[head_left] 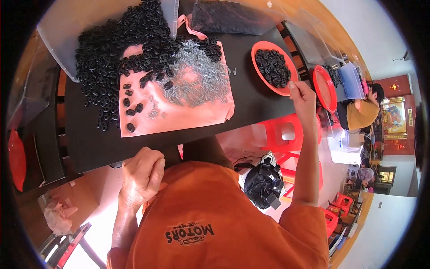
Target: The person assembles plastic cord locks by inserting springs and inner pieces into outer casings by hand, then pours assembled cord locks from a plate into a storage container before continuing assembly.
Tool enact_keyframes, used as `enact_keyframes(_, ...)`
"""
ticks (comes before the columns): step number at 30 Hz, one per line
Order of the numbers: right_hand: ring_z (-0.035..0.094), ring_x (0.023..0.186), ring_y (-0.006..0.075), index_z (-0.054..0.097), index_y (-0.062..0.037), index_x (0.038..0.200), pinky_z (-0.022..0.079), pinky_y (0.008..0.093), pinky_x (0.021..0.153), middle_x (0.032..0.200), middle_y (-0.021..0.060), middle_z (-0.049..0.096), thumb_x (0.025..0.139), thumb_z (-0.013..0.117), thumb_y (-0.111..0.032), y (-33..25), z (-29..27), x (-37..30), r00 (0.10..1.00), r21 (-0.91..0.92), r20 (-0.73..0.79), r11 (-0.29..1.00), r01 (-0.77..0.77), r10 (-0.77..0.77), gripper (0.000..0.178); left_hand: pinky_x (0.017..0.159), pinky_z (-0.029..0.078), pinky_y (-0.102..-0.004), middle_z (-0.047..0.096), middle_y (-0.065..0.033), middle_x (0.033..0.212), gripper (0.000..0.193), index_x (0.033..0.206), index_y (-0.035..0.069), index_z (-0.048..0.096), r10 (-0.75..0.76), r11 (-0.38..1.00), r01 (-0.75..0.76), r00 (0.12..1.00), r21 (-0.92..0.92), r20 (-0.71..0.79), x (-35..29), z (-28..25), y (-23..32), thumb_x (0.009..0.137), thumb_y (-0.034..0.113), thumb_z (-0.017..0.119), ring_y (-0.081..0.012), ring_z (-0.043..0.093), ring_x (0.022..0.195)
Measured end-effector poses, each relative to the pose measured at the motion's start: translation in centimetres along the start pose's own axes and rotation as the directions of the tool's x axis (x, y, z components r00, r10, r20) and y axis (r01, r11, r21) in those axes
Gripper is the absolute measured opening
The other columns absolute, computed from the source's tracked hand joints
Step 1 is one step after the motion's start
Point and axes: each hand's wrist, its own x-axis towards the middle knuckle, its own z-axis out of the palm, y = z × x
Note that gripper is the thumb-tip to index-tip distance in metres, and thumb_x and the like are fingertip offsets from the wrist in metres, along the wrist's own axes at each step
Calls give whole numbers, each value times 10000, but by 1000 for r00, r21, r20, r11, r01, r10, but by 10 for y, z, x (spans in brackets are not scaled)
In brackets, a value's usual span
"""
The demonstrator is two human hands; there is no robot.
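My left hand [144,174] is closed near the table's front edge, thumb pressed against the curled fingers; whatever lies inside is hidden. At the right my right hand [304,96] is closed too, its fingertips over the near rim of a red bowl [256,67] of small black oval parts [273,68]. What those fingers pinch, if anything, is too small to tell. Left of the bowl, a pink sheet [179,124] carries a heap of small silvery pins or screws [197,85]. Several loose black pieces [130,113] lie along its left side.
A clear plastic bin [58,40] spills a large black heap [96,67] onto the dark table [242,96]. Red stools [280,134] and a black bag [263,184] are below. Another red bowl [326,89] and a seated person [363,112] are farther right.
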Motion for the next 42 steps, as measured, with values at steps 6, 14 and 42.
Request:
enact_keyframes(6,460,596,57,623,4,844,391,250,543,618,-11,512,929,605,-213,24,-1,-11,991,3,17,991,-131,131,234,504,440,-335,554,-117,677,66,815,-22,584,-18,1000,18,1000,22,-4,-9,5,-4,772,-67,604,-256,541,533)
enact_keyframes(14,483,614,58,626,2,881,413,251,556,634,2,528,923,612,-167,-6,22,-16,996,19,90,1000,-17,15,175,492,431,-349,534,-115,671,76,820,-10,585,-13,1000,12,999,17,38,0,7,1,771,-61,613,-269,540,525)
enact_keyframes(42,430,432,61,587,38,992,311,209,369,673,12,550,866,573,-86,71,-9,35,878,512,44,743,-430,477,178,582,458,-319,558,-149,722,25,844,-34,573,-103,994,104,995,-33,3,26,11,-18,854,-13,581,-275,556,607)
